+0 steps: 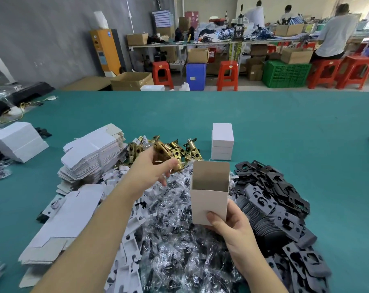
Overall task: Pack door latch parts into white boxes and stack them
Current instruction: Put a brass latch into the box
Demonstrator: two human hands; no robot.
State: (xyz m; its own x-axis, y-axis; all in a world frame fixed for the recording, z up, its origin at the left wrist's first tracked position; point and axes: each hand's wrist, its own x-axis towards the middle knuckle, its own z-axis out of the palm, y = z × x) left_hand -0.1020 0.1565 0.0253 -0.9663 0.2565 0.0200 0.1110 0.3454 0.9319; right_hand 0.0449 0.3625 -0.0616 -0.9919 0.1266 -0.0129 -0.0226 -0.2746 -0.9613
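My right hand (230,225) grips an open white box (209,197) by its lower part, holding it upright with the top flap raised and the inside showing empty. My left hand (156,168) is just left of the box and holds a brass door latch (162,152) lifted from the pile of brass latches (179,148). A stack of closed white boxes (222,142) stands behind on the green table (285,127).
Flat unfolded white cartons (94,153) lie piled at the left. Clear bags of small black parts (175,240) cover the middle. Black strike plates (272,199) are heaped at the right. People work at benches far behind.
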